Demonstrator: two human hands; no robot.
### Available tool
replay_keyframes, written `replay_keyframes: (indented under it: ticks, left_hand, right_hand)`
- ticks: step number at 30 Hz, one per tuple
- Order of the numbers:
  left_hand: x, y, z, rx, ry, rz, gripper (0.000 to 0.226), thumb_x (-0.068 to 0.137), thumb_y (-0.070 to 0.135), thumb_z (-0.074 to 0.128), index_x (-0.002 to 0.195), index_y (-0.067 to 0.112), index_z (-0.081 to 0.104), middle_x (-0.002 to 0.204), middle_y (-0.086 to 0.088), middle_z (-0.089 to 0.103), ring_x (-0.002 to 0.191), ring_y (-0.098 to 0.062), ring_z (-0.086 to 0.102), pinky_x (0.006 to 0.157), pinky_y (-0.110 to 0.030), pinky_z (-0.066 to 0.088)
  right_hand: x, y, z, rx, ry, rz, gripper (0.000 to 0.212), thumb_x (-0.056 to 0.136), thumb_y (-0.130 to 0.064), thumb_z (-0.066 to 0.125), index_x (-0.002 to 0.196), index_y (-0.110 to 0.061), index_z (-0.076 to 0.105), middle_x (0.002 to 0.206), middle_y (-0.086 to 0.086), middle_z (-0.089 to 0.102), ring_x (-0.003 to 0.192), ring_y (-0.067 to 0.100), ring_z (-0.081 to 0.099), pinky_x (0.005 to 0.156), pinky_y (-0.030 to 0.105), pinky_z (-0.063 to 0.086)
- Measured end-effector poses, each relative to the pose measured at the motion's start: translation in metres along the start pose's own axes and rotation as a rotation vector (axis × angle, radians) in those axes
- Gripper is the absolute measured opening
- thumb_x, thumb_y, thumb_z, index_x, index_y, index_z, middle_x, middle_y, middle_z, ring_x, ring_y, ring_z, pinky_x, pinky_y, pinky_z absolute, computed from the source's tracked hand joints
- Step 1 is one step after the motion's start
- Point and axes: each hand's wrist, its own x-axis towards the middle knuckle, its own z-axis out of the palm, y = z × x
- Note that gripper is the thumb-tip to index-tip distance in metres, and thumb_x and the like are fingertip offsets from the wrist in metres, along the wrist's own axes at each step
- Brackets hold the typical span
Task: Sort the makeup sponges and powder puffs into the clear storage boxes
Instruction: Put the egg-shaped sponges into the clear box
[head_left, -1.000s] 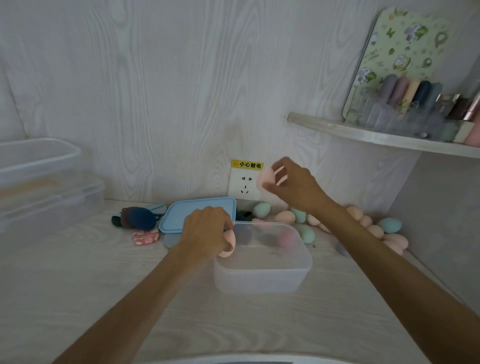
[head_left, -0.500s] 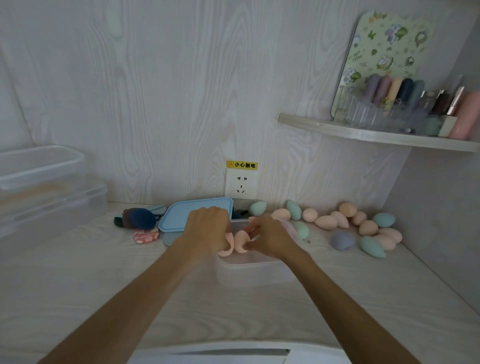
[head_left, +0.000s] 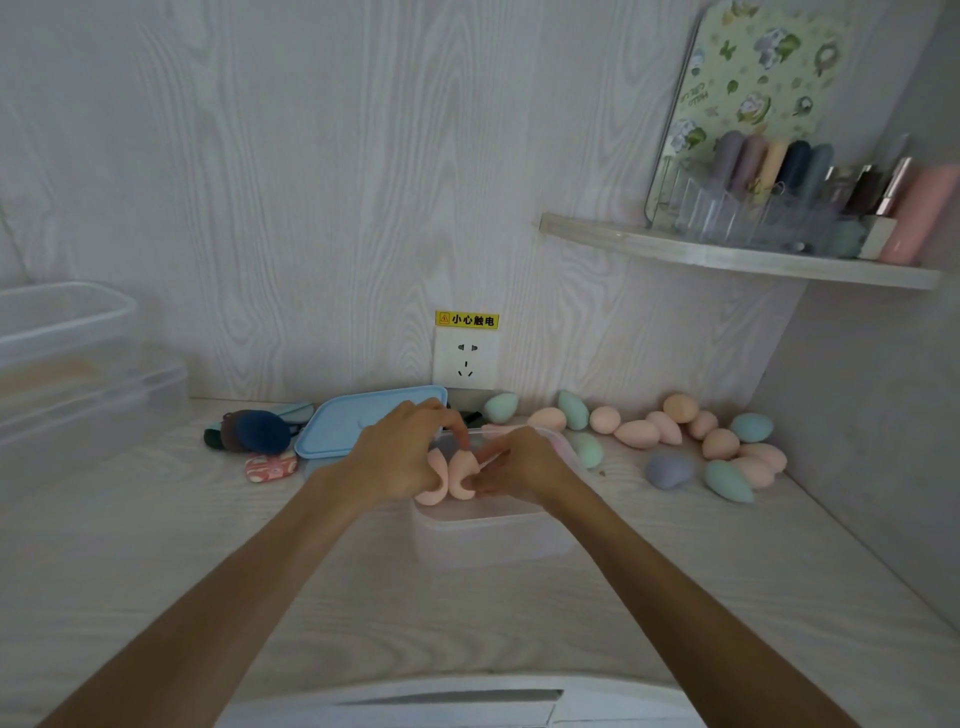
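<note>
Two pink sponges (head_left: 448, 475) (touching) between fingers (head_left: 457, 431)

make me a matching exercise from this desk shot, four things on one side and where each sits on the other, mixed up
Things:
1. blue lid
2. grey-blue sponge
3. yellow warning sticker
4. clear organiser

Places:
A. on the wall shelf
B. just above the wall socket
C. flat on the desk behind the left hand
D. among the loose sponges on the desk, right of the clear storage box

Pairs: 1-C, 2-D, 3-B, 4-A
</note>
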Motion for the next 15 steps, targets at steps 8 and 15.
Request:
replay_keyframes:
  ticks: [8, 15]
  left_hand:
    - [0.000, 0.002, -0.003, 0.102, -0.099, 0.031, 0.052, 0.078, 0.007, 0.063, 0.120, 0.038, 0.059, 0.129, 0.012, 0.044, 0.105, -0.015, 0.036, 0.063, -0.026, 0.028]
    - [0.001, -0.002, 0.000, 0.052, -0.079, 0.034, 0.050, 0.079, 0.007, 0.062, 0.115, 0.043, 0.061, 0.124, 0.012, 0.047, 0.104, -0.016, 0.037, 0.065, -0.026, 0.027]
  right_hand:
    - [-0.004, 0.002, -0.004, -0.132, 0.019, -0.044, 0.022, 0.076, -0.028, 0.076, 0.096, -0.019, 0.076, 0.095, -0.005, 0.074, 0.087, 0.003, 0.062, 0.067, 0.006, 0.040]
    - [0.010, -0.007, -0.078, -0.228, 0.233, -0.125, 0.008, 0.083, -0.027, 0.068, 0.081, -0.022, 0.074, 0.079, 0.001, 0.073, 0.074, 0.018, 0.070, 0.075, 0.030, 0.053]
